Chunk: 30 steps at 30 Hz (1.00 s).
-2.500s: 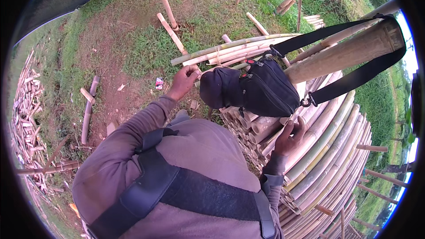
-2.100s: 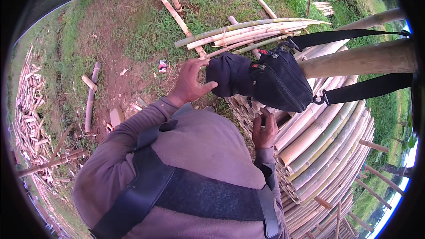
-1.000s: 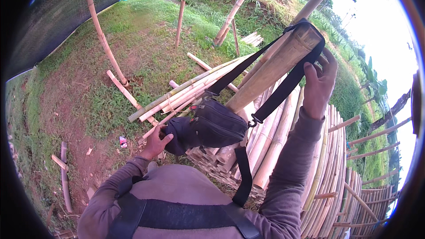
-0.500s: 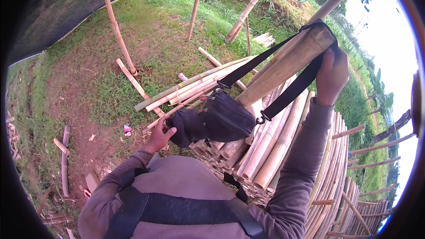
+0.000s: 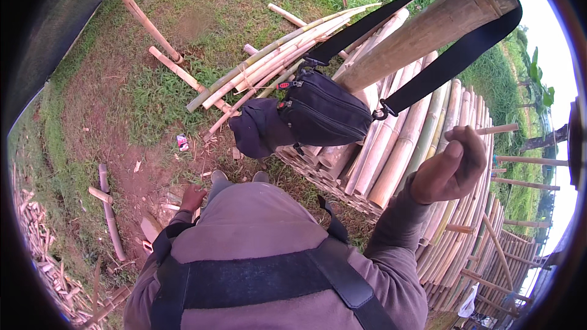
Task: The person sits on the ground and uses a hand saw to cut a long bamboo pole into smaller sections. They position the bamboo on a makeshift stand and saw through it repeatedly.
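1. A thick bamboo pole [image 5: 428, 30] slants across the upper right, above and to the left of the right hand [image 5: 449, 168], which is raised beneath it.
2. The right hand holds nothing: its fingers are loosely curled, the thumb stands apart, and there is clear air between it and the pole.
3. A black bag [image 5: 324, 110] hangs from that pole by a black strap [image 5: 455, 58] looped over it. The bag sits to the left of the right hand and a little above it, well apart from the palm.
4. A dark cap [image 5: 257, 131] hangs just beside the bag, touching its left side.
5. The left hand [image 5: 192, 197] is down low by the person's hip, far from the bag and pole. It seems to hold nothing, though how far its fingers are curled cannot be told.
6. Behind and below the right hand lies a big stack of bamboo poles [image 5: 440, 208], cut ends facing the person.
7. Beyond the bag, further from both hands, a bundle of thinner bamboo canes [image 5: 269, 61] rests on the grass [image 5: 153, 95].
8. Near the left hand, on bare reddish soil [image 5: 122, 146], lie short offcuts of bamboo [image 5: 110, 214] and a small scrap of litter [image 5: 182, 142].
9. The person wears a grey-brown long-sleeved top with a black harness [image 5: 257, 278] across the chest.
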Each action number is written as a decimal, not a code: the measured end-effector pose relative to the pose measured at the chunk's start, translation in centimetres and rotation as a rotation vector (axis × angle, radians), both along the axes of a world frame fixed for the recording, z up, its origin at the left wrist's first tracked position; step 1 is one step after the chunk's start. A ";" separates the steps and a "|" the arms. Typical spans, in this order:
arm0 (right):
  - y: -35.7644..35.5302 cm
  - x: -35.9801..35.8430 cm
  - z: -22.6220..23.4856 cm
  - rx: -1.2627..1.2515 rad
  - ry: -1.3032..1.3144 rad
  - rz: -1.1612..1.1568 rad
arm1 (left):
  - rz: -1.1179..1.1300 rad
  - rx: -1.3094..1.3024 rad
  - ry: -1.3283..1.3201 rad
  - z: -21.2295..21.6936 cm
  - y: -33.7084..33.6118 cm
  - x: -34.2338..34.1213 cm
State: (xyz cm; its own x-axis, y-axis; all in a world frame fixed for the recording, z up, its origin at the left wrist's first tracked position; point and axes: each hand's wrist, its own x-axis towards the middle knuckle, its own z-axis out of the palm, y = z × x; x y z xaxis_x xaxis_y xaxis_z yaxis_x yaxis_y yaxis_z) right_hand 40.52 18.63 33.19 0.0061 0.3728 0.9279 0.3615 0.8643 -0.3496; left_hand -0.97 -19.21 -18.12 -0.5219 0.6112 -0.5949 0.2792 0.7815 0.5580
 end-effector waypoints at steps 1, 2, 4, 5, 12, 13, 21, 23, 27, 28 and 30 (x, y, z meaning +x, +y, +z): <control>-2.4 -1.3 -1.8 -0.103 -0.077 0.140 | -0.052 -0.052 -0.015 0.8 -0.6 -0.1; -4.0 -3.0 -3.7 -0.272 -0.150 0.317 | -0.095 -0.115 -0.019 2.8 -2.2 -0.6; -5.6 -7.4 -6.4 -0.672 -0.356 0.670 | -0.173 -0.242 -0.042 4.2 -4.7 -2.1; -6.0 -9.9 -7.8 -0.844 -0.455 0.795 | -0.208 -0.292 -0.065 3.1 -5.5 -3.3; -10.9 -18.2 -28.0 -1.420 -0.855 0.737 | 0.132 -0.030 -0.126 6.9 -1.0 -7.9; -11.3 -19.3 -30.5 -1.433 -0.883 0.748 | 0.197 0.036 -0.160 8.7 -0.5 -8.8; -11.5 -34.5 -34.7 -1.065 -1.517 1.078 | 0.544 0.172 -0.024 5.7 -10.8 -12.2; -10.2 -40.2 -37.1 -0.983 -1.568 1.075 | 0.732 0.035 0.001 4.9 -16.5 -11.4; -12.3 -51.1 -35.2 -0.736 -1.656 1.078 | 1.120 -0.103 0.006 2.7 -27.4 -7.5; -12.3 -53.5 -35.1 -0.713 -1.677 1.083 | 1.231 -0.144 -0.024 3.7 -29.5 -6.3; -13.3 -58.6 -35.2 -0.627 -1.742 1.185 | 1.435 -0.239 -0.122 5.0 -32.8 -2.4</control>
